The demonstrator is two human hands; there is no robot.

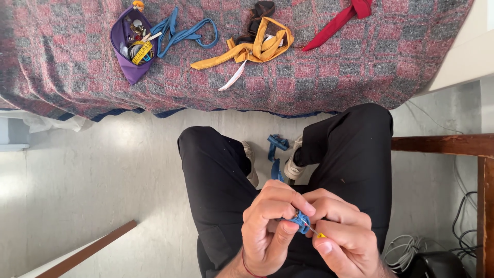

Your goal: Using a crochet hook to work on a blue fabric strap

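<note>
Blue fabric strap (299,220) sits bunched between two bare hands above the lap of a seated person in black trousers (221,175). Left hand (270,229) closes around the folded end, thumb pressed up against the cloth and fingers curled over the top. Right hand (342,231) pinches a small tool with a yellow tip (320,235) — its thin metal point touches the bunched cloth just beside the left thumb. Whether it is a pin or a small ripper cannot be told. The strap's free end (277,149) hangs down between the knees and trails to the pale floor (103,195) between two light shoes (294,166).

Beyond the knees, a bed or table covered by a red-and-grey checked blanket (334,67) holds more sewing goods. An open purple pouch (128,49) lies at the left with a yellow tape measure (141,52) and small bits inside. Just beside it lies a second blue strap (185,33), then a mustard-yellow strap (254,49) lying partly over a dark brown one (260,13), and — well apart to the right — a red strap (342,18) near the blanket's far edge. A wooden frame (463,146) and loose cables (406,247) show at the right.
</note>
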